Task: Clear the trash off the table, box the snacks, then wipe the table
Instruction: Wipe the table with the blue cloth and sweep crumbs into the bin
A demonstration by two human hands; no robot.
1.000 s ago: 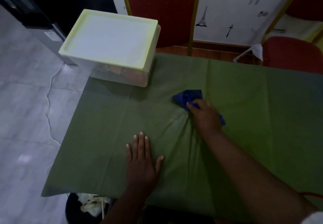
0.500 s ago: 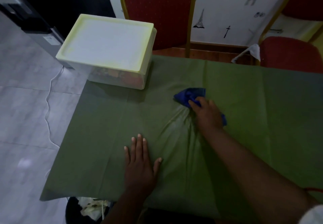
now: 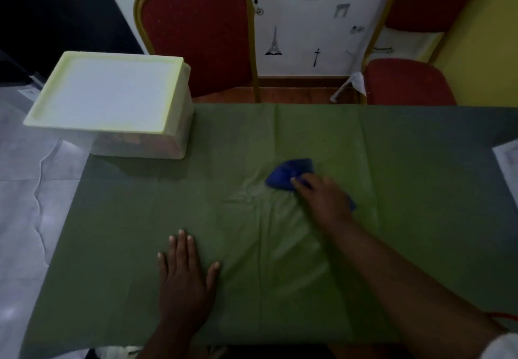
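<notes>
Nearest, at 6 o'clock, the left hand [image 3: 183, 280] lies palm down on the green tabletop [image 3: 117, 246], fingers [image 3: 182, 243] spread flat and holding nothing. Further in, at about 3 o'clock from centre, the right hand [image 3: 322, 198] presses on a blue cloth [image 3: 288, 175], fingers curled over it; the fabric beneath bunches into wrinkles beside it. At 10 o'clock a lidded plastic box [image 3: 112, 97] sits on the tabletop's far left corner, overhanging the edge. Beyond, at 12 and 2 o'clock, stand 2 red chairs [image 3: 196, 36]

blue cloth [image 3: 288, 175] bunched mid-table [image 3: 420, 162], lidded box [image 3: 112, 100] far-left
</notes>
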